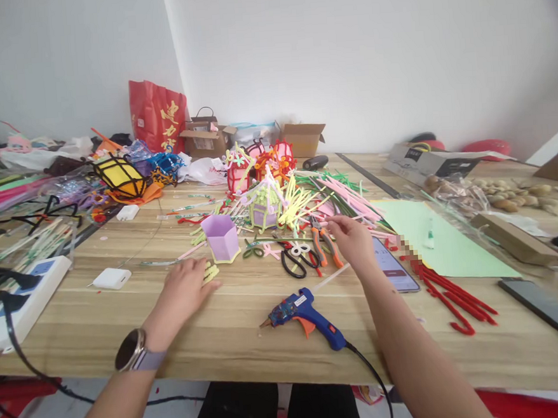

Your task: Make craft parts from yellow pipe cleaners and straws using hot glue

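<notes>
left hand, left of centre: thumb and fingers apart around yellow piece, likely steadying it. right hand, right of centre: fingers narrow near pliers; grip cannot be told.

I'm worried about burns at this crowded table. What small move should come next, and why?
I'd probably turn the glue gun so its nozzle points away from the person. It lies on its side on the bare wood, nozzle toward the left forearm. Whether it is hot can't be seen, so this is only a precaution.
</notes>
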